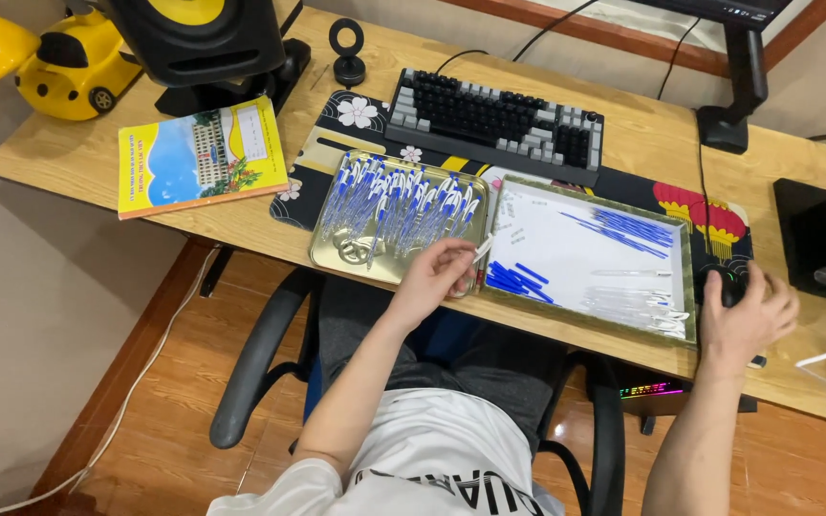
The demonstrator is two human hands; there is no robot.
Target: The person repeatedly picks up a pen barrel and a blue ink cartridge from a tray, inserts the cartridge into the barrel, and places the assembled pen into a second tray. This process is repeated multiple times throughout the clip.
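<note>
Head view. A seated person works at a wooden desk [623,134]. The left hand [432,275] hovers at the gap between two metal trays, thumb and forefinger pinched on a white ballpoint pen [483,248], the other fingers curled loosely beneath. The pen sits above the near right corner of the gold tray [322,250], which holds a dense heap of assembled blue-and-white pens [399,201] and a few small rings near its front edge. Just beside it lies the second tray [690,277], lined in white, with blue refills [623,227] in one group at the back, more blue pieces [516,279] at the near left, and clear barrels [638,304] at the near right. The right hand [743,311] rests on a black mouse [727,285] off that tray's right end, fingers spread over it. A keyboard [499,119] lies behind the trays, a yellow booklet [198,155] to the left.

Risk, as judged: the pen is held by a light fingertip pinch over the trays' adjoining rims, so a slip could drop it into the gap or off the desk edge; both trays sit near that front edge, and a nudge from the forearm could push them over; the heaped pens could roll out if jolted
</note>
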